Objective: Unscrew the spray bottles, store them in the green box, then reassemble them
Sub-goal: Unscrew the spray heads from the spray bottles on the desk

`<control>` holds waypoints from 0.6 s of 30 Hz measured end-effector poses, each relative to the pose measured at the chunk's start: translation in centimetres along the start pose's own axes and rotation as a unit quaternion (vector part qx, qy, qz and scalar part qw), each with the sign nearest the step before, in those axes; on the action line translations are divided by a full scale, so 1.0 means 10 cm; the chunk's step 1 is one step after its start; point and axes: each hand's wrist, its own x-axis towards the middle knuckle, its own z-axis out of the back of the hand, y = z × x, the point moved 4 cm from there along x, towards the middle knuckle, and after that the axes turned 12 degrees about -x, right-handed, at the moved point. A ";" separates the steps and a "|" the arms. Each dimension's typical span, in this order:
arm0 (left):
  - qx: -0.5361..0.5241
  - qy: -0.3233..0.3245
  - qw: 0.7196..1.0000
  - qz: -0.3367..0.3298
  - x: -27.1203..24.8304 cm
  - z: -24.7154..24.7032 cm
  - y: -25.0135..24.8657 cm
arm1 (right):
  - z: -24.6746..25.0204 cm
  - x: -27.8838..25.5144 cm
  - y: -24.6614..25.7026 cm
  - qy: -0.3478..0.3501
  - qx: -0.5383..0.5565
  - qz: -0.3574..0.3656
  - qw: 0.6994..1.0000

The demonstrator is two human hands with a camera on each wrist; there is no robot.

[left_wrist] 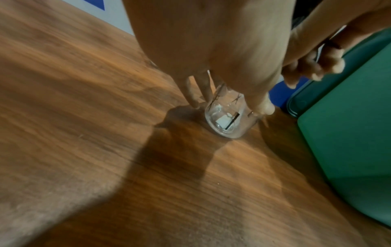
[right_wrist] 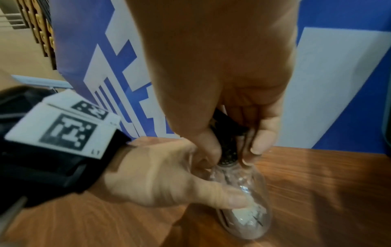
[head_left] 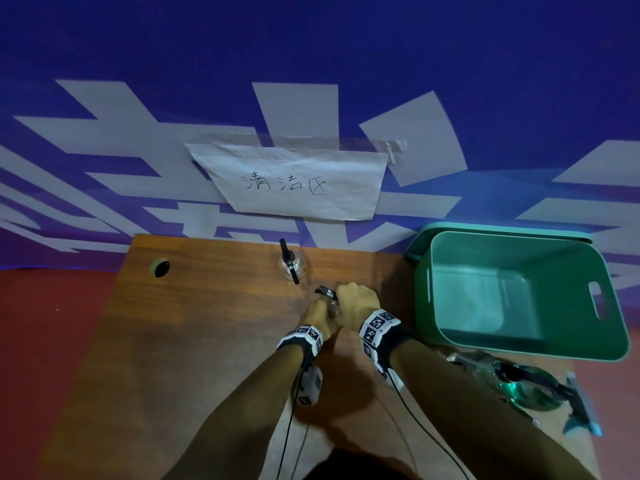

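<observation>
Nearest the person, on the wooden desk [head_left: 194,341] at its right front corner, a clear spray bottle [head_left: 530,389] is lying on its side, black trigger head apparently on; can't tell if it's loosened.

Mid-desk, both hands are working one clear spray bottle [right_wrist: 243,197] standing upright on the wood. The left hand [head_left: 317,318] is wrapping the body, thumb across the front, fingers [left_wrist: 195,91] curling down round the far side. The right hand [head_left: 356,304] is pinching the black ribbed collar [right_wrist: 228,153] between thumb and fingertips [right_wrist: 259,142], closed narrow round it, trigger head [head_left: 325,292] poking out to the left.

Handling call: looks empty, thin plastic, so light and a bit squashy. The smooth wall is probably slippery, so brace the body low and wide and turn at the ribbed collar, the only grippy part. The dip tube showing inside is likely to drag on lifting out. Unscrewing seems to be in hand.

To the right, the green box [head_left: 429,299] is sitting open just beside the hands, nothing visible inside. Its lid [head_left: 415,247] is leaning behind it.

Farther back, another clear spray bottle [head_left: 290,266] is standing upright, head on, untouched.

On the blue wall, a taped paper sign [head_left: 291,181].
</observation>
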 end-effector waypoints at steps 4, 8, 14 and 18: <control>-0.021 0.008 1.000 -0.007 -0.03 -0.04 -0.04 | -0.02 0.06 0.01 0.006 0.002 -0.009 1.000; -0.024 -0.002 1.000 -0.014 -0.01 -0.04 0.03 | -0.01 0.08 -0.01 0.007 0.013 0.000 1.000; -0.083 -0.010 0.996 -0.024 0.03 0.00 -0.03 | 0.01 0.06 -0.13 -0.024 0.003 0.058 0.998; -0.115 -0.010 0.992 -0.045 0.01 -0.02 -0.02 | -0.03 0.03 -0.17 -0.026 -0.025 0.079 0.996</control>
